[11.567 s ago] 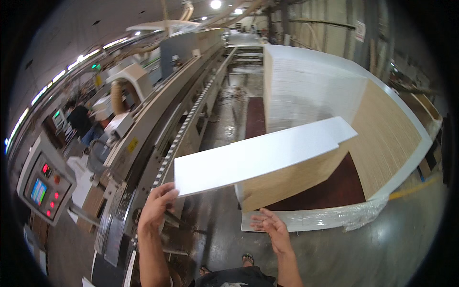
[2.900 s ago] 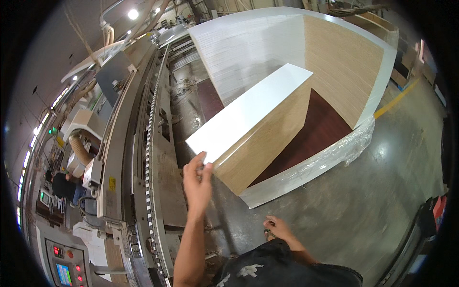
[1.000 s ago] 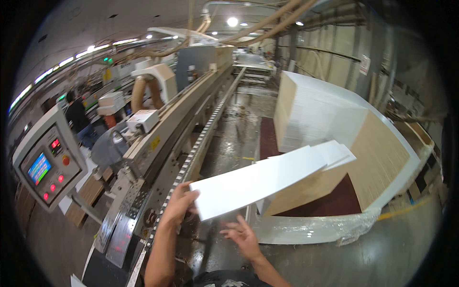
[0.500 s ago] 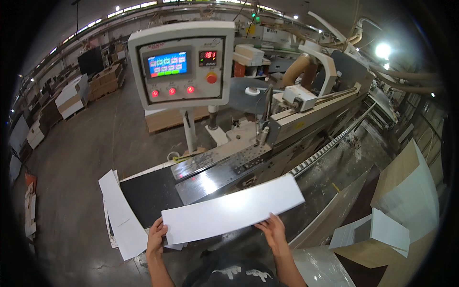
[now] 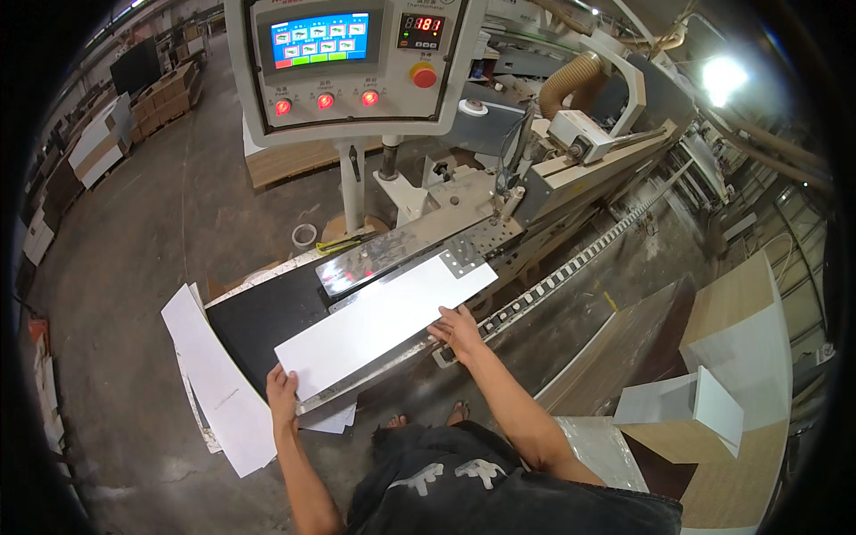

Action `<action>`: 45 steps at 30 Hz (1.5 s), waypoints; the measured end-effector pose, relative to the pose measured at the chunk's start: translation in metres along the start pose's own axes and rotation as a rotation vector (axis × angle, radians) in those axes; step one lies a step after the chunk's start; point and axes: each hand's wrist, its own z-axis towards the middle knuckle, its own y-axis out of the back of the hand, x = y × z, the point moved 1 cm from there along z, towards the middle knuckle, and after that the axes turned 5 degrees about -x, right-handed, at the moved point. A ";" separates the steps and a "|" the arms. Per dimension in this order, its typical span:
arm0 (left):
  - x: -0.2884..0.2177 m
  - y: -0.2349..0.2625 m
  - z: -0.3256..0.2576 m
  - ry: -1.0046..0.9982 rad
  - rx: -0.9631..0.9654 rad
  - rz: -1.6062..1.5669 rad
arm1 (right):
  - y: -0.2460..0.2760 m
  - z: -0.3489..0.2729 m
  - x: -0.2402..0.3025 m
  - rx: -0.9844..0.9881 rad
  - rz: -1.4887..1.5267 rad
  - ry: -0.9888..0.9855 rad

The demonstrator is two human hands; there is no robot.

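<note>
A long white panel (image 5: 383,325) lies slantwise over the metal infeed plate of a woodworking machine (image 5: 571,192), its far right end by the perforated plate (image 5: 463,257). My left hand (image 5: 283,393) grips the panel's near left corner. Along the near long edge, right of the middle, my right hand (image 5: 458,332) has hold of it, with part of the fingers hidden beneath. Left of the panel shows the black feed surface (image 5: 263,325). Above the machine's front end stands a control panel (image 5: 348,76) with a lit screen, a red button and red-lit switches.
Long white offcut strips (image 5: 218,383) lean at the table's left end. A tape roll (image 5: 304,235) and a yellow-handled tool (image 5: 343,243) lie behind it. A toothed conveyor track (image 5: 571,272) runs off to the far right. Boards (image 5: 740,330) stand at my right.
Both hands have carried the white panel forward and left, from in front of the machine onto its metal plate. The view has tilted downward, so my feet now show.
</note>
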 end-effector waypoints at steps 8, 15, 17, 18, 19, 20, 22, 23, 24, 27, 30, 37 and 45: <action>-0.037 -0.036 -0.005 -0.276 0.151 0.855 | 0.007 0.029 0.018 -0.108 -0.599 0.266; -0.030 -0.070 -0.025 -0.478 0.010 0.940 | 0.059 0.070 -0.009 0.048 -0.577 0.627; -0.037 -0.102 -0.028 -0.526 0.033 0.974 | 0.078 0.084 0.002 0.043 -0.577 0.645; -0.034 -0.114 -0.026 -0.568 0.046 1.000 | 0.085 0.084 0.020 0.027 -0.667 0.644; -0.035 -0.132 -0.023 -0.579 0.072 1.015 | 0.097 0.090 0.031 0.007 -0.646 0.644; -0.036 -0.147 -0.021 -0.595 0.088 1.028 | 0.105 0.099 0.039 -0.005 -0.624 0.651; -0.029 -0.164 -0.019 -0.639 0.096 1.033 | 0.117 0.115 0.058 0.001 -0.539 0.612; -0.028 -0.176 -0.020 -0.650 0.093 1.071 | 0.123 0.119 0.068 -0.006 -0.574 0.570; -0.027 -0.187 -0.021 -0.662 0.089 1.110 | 0.130 0.125 0.076 -0.012 -0.591 0.574; -0.018 -0.226 -0.016 -0.644 0.063 1.161 | 0.149 0.145 0.097 -0.034 -0.630 0.607; -0.005 -0.255 -0.013 -0.697 0.049 1.160 | 0.176 0.170 0.110 -0.069 -0.615 0.612; 0.010 -0.327 -0.012 -0.645 0.079 1.228 | 0.174 0.128 0.161 0.061 0.011 0.103; -0.002 -0.355 -0.004 -0.669 0.406 1.118 | 0.059 0.037 0.072 0.395 0.270 -0.124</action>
